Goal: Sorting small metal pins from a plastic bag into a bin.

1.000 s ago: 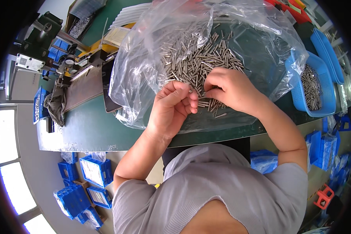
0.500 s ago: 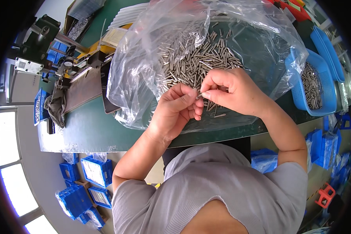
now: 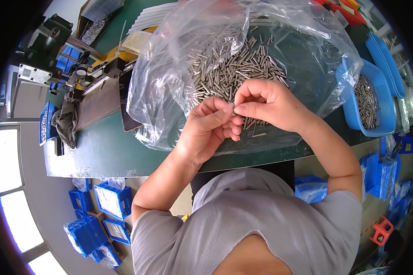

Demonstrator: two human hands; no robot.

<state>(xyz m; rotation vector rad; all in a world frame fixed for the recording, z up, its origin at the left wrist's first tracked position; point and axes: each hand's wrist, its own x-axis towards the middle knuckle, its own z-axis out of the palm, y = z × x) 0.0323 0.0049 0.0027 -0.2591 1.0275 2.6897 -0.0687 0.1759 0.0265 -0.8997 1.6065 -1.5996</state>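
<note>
Thumb and fingertips of my left hand are pinched together around a small metal piece, mostly hidden by the fingers. My right hand pinches at the same spot, its thumb and forefinger meeting the left fingertips. Both hands hover over the near side of a heap of small metal pins, slim and silvery. The heap lies on a large clear plastic bag spread across the green table. One loose pin lies apart, just below the right hand.
A blue basket with more pins stands at the right, another blue basket behind it. At the left is a machine with a dial gauge, a dark cloth and a small blue bin. Blue crates sit below the table's edge.
My right fingertips have moved slightly left, closing up to the left fingertips, so the small metal piece between them shows less. The heap and baskets look the same.
</note>
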